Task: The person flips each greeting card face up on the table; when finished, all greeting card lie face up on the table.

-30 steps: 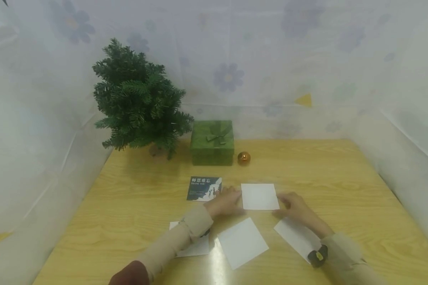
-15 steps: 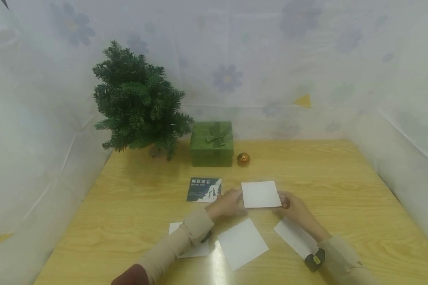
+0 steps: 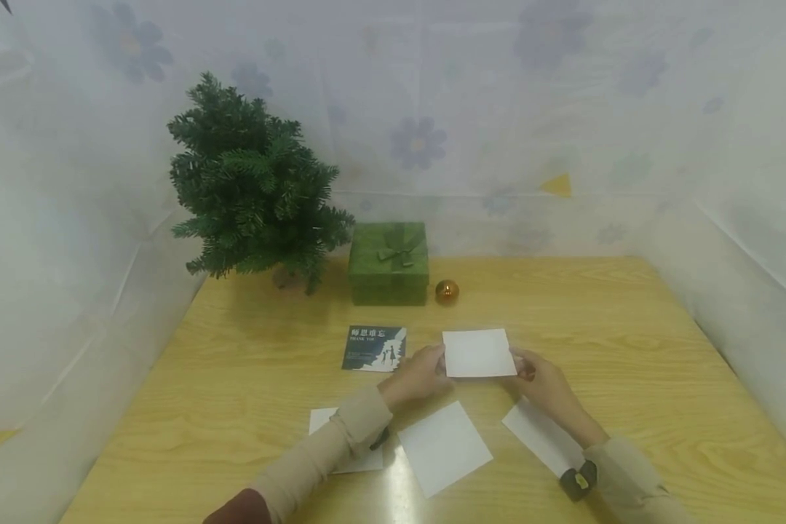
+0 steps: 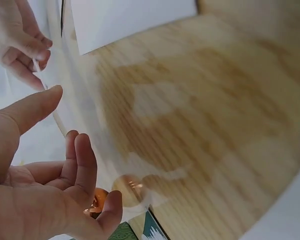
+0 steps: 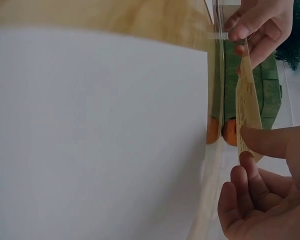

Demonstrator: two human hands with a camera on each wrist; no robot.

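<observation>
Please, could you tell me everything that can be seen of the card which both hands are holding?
The card is a thin, flat rectangle, apparently stiff paper. Its face toward the head camera is plain white; in the right wrist view its other face looks yellowish with dark marks, too small to read. It is held off the table, to the right of the dark card in the head view. The left hand holds its left edge, the right hand its right edge.

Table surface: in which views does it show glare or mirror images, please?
Head view: a bright streak of glare on the table, beside the middle loose white card; left wrist view: a faint reflection of the orange ball; right wrist view: the ball's reflection too.
</observation>
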